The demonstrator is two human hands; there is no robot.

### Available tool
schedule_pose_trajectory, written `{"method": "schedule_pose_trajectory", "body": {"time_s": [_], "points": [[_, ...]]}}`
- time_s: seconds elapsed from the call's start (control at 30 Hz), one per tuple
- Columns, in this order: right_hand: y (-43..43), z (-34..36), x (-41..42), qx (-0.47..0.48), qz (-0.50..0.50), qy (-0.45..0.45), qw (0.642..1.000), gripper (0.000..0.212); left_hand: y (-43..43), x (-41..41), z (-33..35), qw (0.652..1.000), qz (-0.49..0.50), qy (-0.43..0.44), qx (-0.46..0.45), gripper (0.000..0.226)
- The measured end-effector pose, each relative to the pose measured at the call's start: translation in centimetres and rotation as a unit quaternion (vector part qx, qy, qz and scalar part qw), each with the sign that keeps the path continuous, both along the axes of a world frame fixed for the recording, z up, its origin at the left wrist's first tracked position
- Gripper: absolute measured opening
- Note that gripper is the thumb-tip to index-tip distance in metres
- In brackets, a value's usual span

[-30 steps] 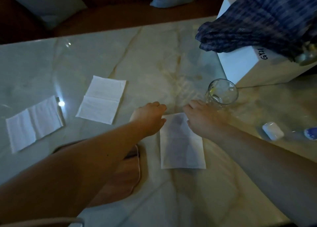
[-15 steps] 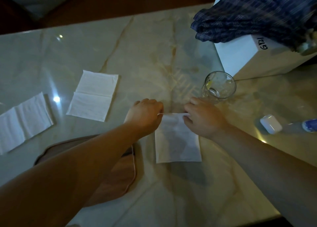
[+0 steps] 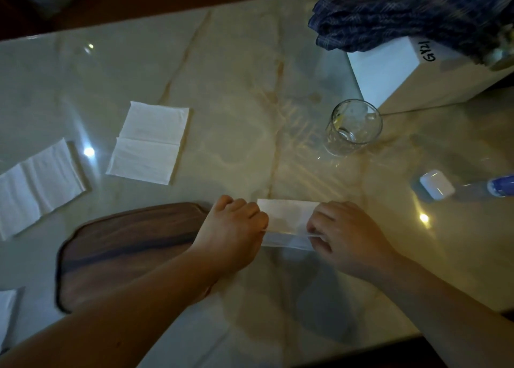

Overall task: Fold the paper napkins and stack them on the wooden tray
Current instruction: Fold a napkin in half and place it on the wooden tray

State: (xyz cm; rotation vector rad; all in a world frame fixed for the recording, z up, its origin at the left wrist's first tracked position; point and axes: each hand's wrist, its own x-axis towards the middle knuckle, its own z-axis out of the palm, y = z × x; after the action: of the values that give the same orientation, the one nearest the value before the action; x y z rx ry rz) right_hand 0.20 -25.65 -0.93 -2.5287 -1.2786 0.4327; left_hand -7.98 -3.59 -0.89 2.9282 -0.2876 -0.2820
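A white paper napkin [image 3: 286, 217] lies on the marble table, its far half doubled over toward me. My left hand [image 3: 233, 228] pinches its left edge and my right hand [image 3: 345, 234] pinches its right edge. The dark wooden tray [image 3: 125, 245] sits just left of my left hand, partly under my forearm, with nothing visible on it. Two more napkins lie flat farther left: one [image 3: 150, 142] beyond the tray, another [image 3: 36, 187] at the left edge. A fourth napkin's corner [image 3: 7, 315] shows at the lower left.
A clear drinking glass [image 3: 351, 125] stands beyond my right hand. A white box [image 3: 395, 75] with a blue plaid cloth [image 3: 411, 11] over it fills the far right. A small white case [image 3: 436, 184] and a blue-capped item [image 3: 500, 187] lie at the right.
Both hands have lifted the napkin's far edge and drawn it toward me, so the napkin is now doubled over. The view has shifted, showing more of the tray.
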Motion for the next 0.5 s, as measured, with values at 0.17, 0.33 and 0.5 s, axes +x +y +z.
{"method": "schedule_pose_trajectory", "body": {"time_s": [0.17, 0.33, 0.5], "points": [[-0.4, -0.2, 0.4, 0.017, -0.044, 0.032, 0.998, 0.033, -0.3, 0.5, 0.3, 0.999, -0.028, 0.015, 0.002, 0.044], [-0.3, -1.0, 2.5, 0.04, -0.185, 0.038, 0.981, 0.021, 0.3, 3.2, -0.1, 0.999, 0.015, 0.037, 0.008, 0.036], [0.2, -2.3, 2.3, -0.022, -0.191, 0.022, 0.981, 0.029, 0.2, 5.2, -1.1, 0.996, 0.032, 0.083, 0.003, 0.033]]}}
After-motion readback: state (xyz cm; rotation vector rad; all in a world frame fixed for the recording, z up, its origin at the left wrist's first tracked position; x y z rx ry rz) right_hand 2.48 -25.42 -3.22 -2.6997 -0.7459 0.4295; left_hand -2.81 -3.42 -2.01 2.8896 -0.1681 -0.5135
